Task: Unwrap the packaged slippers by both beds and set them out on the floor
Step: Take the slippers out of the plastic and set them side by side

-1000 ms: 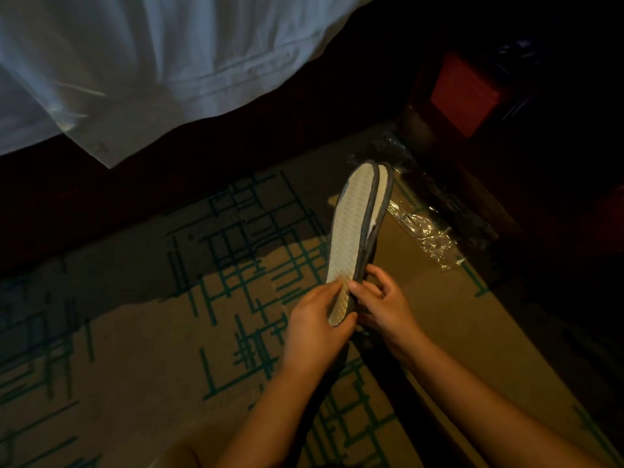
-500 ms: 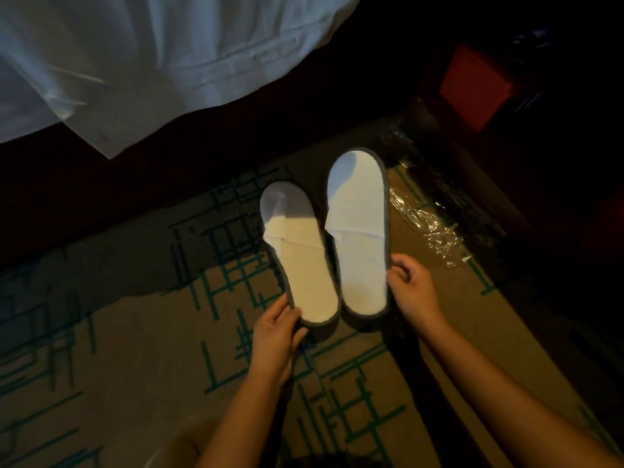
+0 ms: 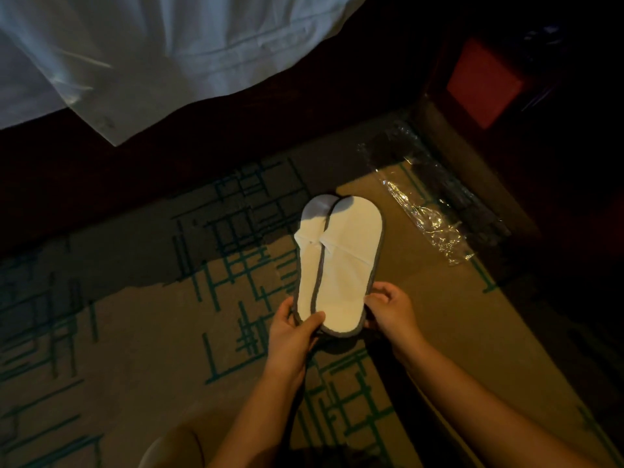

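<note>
I am watching my left hand pinching the heel of the left white terry slipper with grey edging, while my right hand is closing on the heel of the right one, which overlaps it. Both are lying just below the white bedsheet, on the beige carpet with teal lines. They look light, floppy and easy to grip at the heels. The clear plastic wrapper is lying right of the slippers, in a dim room.

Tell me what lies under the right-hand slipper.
The right slipper overlaps the left slipper, covering that one's inner edge. Beneath both is patterned carpet. Whether the heels rest on it cannot be seen; the left hand and right hand grip them.
</note>
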The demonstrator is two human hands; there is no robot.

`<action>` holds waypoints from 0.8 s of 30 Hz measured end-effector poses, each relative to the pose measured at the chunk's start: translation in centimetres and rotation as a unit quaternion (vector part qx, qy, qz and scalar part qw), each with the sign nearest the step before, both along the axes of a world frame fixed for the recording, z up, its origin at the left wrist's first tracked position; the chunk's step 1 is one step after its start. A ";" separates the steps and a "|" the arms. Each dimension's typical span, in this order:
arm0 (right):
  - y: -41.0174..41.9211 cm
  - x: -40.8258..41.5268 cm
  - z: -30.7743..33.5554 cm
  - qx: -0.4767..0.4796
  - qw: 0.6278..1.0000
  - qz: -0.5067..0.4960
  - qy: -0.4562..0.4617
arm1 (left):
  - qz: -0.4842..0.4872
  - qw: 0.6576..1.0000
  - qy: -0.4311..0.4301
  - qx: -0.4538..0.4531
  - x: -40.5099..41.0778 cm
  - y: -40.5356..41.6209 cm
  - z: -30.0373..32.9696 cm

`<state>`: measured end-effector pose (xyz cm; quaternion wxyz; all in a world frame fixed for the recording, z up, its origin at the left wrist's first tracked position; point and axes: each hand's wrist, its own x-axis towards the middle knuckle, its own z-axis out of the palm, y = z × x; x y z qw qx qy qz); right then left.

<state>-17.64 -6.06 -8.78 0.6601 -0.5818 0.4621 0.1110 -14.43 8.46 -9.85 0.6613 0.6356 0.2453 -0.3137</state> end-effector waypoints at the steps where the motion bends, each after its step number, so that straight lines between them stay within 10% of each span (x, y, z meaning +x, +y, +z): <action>1: 0.1 0.0 -0.2 -0.019 1.000 0.005 0.009 | -0.007 1.000 -0.011 0.013 0.0 0.1 0.1; 4: -0.9 0.0 0.3 -0.239 0.963 0.122 -0.029 | -0.023 0.998 -0.037 0.046 1.5 1.6 0.9; 7: -2.1 1.2 2.2 -0.446 0.824 0.316 -0.148 | -0.129 0.988 -0.059 0.057 4.9 3.9 1.9; 13: -0.7 5.1 4.3 -0.522 0.637 0.536 -0.186 | -0.293 0.947 -0.111 0.064 9.7 5.5 4.9; 19: -0.8 6.0 5.7 -0.321 0.779 0.517 -0.151 | -0.367 0.920 -0.128 0.048 10.4 4.2 6.0; 24: -2.5 5.5 4.6 -0.214 0.883 0.396 -0.136 | -0.195 0.976 -0.094 -0.039 9.6 3.9 4.8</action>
